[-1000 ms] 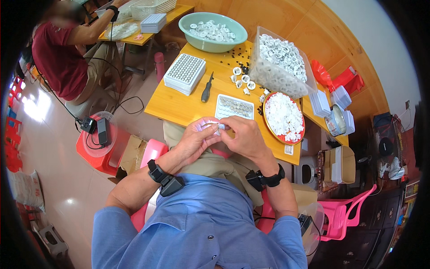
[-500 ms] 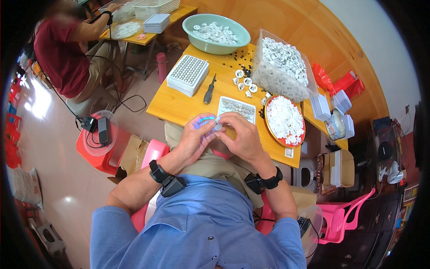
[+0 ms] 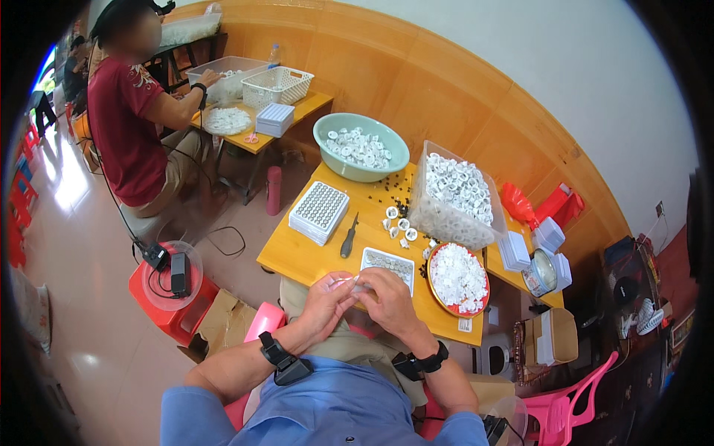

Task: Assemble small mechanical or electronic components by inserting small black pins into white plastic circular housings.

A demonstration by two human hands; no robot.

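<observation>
Just in front of the table edge, my left hand (image 3: 321,311) and my right hand (image 3: 391,303) meet fingertip to fingertip. Both pinch one small whitish plastic piece (image 3: 355,282), mostly hidden by the fingers. Right beyond them lies a white tray (image 3: 364,262) with grey round pieces in it. A dark-handled screwdriver (image 3: 347,243) rests on the wooden table (image 3: 297,258) to the left of that tray. Farther left is a stack of white trays (image 3: 315,231) with rows of round parts on top. A red-rimmed plate (image 3: 488,288) heaped with small white parts sits to the right.
At the back stand a green basin (image 3: 338,165) and a clear bin (image 3: 439,223), both holding white round parts. Loose white rings (image 3: 393,212) and black bits lie between them. A co-worker (image 3: 130,141) sits at another table on the left. A red stool (image 3: 152,297) stands nearby.
The view has tilted up, showing more of the co-worker and the wall. My hands stay together on the piece; its round face, visible before, is now mostly covered by my fingers.
</observation>
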